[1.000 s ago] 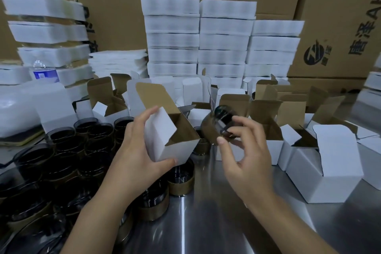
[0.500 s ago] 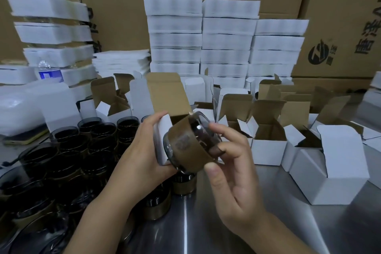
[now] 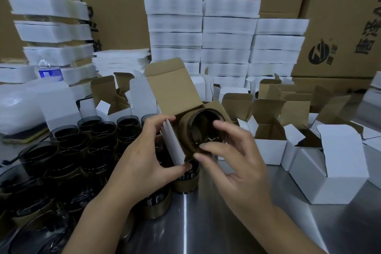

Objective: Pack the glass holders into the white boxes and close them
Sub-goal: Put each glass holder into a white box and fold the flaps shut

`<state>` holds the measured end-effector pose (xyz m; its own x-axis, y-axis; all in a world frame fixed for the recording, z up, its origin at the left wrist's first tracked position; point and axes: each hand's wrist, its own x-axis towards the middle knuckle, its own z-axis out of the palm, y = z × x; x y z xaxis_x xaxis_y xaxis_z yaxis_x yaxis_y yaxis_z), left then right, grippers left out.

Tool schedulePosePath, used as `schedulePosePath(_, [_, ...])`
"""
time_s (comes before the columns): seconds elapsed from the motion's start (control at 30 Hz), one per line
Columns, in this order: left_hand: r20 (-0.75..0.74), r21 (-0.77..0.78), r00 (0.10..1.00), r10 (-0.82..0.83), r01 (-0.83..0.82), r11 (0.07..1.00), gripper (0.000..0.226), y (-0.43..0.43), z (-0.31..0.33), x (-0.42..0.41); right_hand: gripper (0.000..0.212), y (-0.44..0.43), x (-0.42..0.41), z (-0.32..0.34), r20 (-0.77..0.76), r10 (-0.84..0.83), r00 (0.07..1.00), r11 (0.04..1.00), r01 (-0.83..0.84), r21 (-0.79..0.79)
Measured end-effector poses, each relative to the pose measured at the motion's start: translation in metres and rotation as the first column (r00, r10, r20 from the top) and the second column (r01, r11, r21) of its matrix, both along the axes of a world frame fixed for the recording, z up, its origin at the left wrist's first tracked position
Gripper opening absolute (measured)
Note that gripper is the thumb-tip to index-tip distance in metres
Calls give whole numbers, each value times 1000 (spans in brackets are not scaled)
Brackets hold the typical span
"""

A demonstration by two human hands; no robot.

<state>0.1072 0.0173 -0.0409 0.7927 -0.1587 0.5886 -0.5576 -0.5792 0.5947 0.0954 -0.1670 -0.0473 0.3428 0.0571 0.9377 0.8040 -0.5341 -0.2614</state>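
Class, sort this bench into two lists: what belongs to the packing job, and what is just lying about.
Job: white box in left hand; glass holder in right hand; spare glass holders; open white boxes.
Lying about: water bottle; phone; brown cartons.

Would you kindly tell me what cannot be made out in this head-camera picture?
Head view throughout.
How far the glass holder sits inside the white box: the box wall and the right hand gripping the holder hide this.
The box's far end: behind the left hand holding it.
Water bottle label: too small, blurred.
Brown carton print: cut off by the top edge.
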Motion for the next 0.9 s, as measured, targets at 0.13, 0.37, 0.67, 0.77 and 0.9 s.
schedulePosePath(0.13, [33, 20, 999, -36, 36, 999, 83, -1, -1, 1, 19, 0, 2, -3, 52, -116, 992, 987, 121, -101])
schedulePosePath(0.37, [42, -2, 998, -44, 44, 999, 82, -2, -2, 0, 21, 0, 3, -3, 53, -228, 972, 950, 234, -207])
schedulePosePath(0.67, [43, -213, 992, -122, 128, 969, 86, -3, 8, -6, 38, -3, -4, 0, 93, -72, 993, 997, 70, 31])
schedulePosePath(0.77, [12, -284, 986, -169, 165, 944, 92, -2, 11, -8, 32, -2, -6, 4, -216, 208, 954, 921, -117, 371])
schedulePosePath(0.9, [-38, -326, 964, -262, 236, 915, 99, -3, 9, -8, 41, -5, 5, 4, -552, 595, 584, 745, -142, 652])
